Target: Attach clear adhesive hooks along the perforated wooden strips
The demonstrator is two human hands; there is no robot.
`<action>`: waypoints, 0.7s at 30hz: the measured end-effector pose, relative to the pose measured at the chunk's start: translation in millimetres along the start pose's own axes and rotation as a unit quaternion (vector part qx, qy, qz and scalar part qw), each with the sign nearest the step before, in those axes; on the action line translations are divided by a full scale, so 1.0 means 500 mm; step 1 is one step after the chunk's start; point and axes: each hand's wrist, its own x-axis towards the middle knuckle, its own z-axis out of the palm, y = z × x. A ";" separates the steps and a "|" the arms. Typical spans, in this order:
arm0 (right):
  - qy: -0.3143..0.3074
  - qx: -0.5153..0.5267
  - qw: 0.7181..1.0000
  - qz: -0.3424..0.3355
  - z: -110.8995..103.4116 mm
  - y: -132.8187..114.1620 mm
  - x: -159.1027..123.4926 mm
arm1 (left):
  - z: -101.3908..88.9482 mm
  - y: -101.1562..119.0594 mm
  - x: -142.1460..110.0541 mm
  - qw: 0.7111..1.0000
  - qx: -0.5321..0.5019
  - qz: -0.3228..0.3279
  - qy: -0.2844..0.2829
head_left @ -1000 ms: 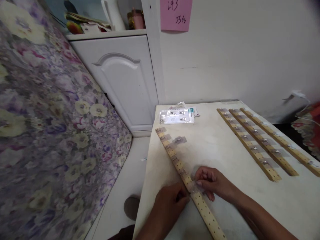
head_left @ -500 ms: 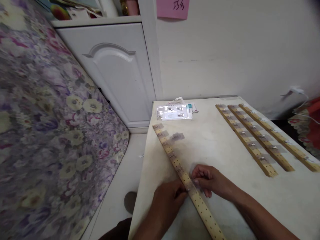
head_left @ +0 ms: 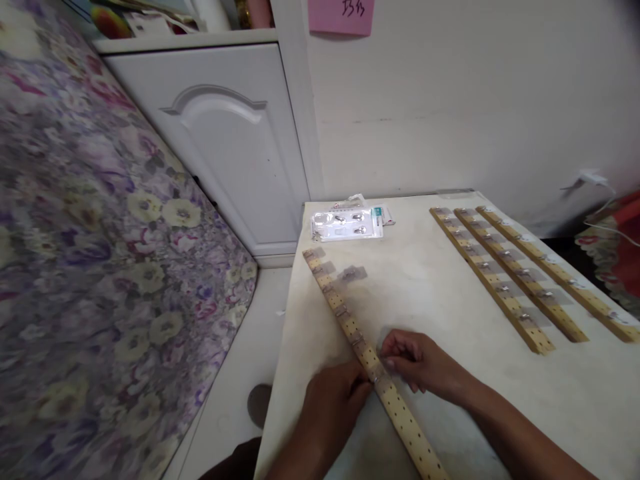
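Observation:
A long perforated wooden strip [head_left: 345, 320] lies diagonally on the white table [head_left: 430, 293], with small clear adhesive hooks stuck along its far half. My left hand [head_left: 333, 407] presses against the strip's left side, fingers curled. My right hand [head_left: 415, 363] sits on the strip's right side, fingertips pinched on a small clear hook tab at the strip. One loose clear hook [head_left: 353, 273] lies just right of the strip's far end.
Three more wooden strips with hooks [head_left: 505, 277] lie side by side at the right. A clear blister pack of hooks [head_left: 347, 223] sits at the table's far edge. A floral mattress [head_left: 100, 253] fills the left, with a white cabinet [head_left: 225, 147] behind.
The view has tilted slightly downward. Both hands stay at the same spot on the strip with only small finger movements.

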 end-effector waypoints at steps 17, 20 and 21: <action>0.004 0.005 1.000 0.000 0.004 0.007 0.000 | 0.001 0.001 0.003 1.000 0.012 -0.008 0.003; 0.004 0.005 1.000 0.004 0.006 0.008 0.001 | -0.001 0.005 0.003 1.000 0.018 -0.016 -0.002; 0.006 0.004 1.000 0.008 0.006 0.007 0.001 | -0.001 0.006 0.002 1.000 0.019 -0.020 -0.003</action>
